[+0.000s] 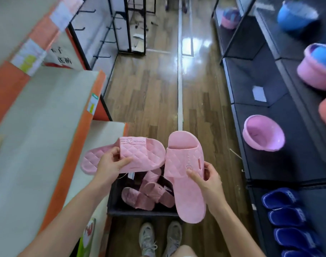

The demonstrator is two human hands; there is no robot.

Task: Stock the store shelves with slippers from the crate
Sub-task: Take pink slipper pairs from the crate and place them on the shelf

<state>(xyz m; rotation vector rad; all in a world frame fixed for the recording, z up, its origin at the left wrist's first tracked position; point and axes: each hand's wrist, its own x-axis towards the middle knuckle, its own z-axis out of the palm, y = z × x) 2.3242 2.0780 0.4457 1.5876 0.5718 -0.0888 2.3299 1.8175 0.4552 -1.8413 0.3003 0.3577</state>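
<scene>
A pink quilted slipper [145,153] lies sideways in the left hand [112,164], its toe end pointing toward the right hand. The thumb presses on the edge of the strap and the fingers curl beneath, pinching it. A second pink slipper [188,199] runs lengthwise in the right hand [209,182], open toe away from the person and heel toward them. That thumb lies on top of the strap and the fingers wrap its outer side. Between the hands the first slipper's toe sits just beside the second one's strap.

Directly below both hands a dark crate [112,203] stands on the floor, with more pink slippers [145,197] heaped loosely inside. Nearer the person than the crate are two grey sneakers [147,236].

The wood-plank floor [149,93] runs away from the hands as an aisle, glossy with glare, and a pale strip [179,89] runs along it. Left of the left hand rise white shelves with orange edges [38,117], one edge bearing a price tag [93,103]. Right of the right hand stand dark shelves [269,108]. On them a pink basin [263,132] sits beyond the hand, stacked pink and blue basins [318,65] are further off, and a row of dark blue slippers [288,219] lies level with the right forearm. Far beyond the left hand stands a black hook rack [102,41].
</scene>
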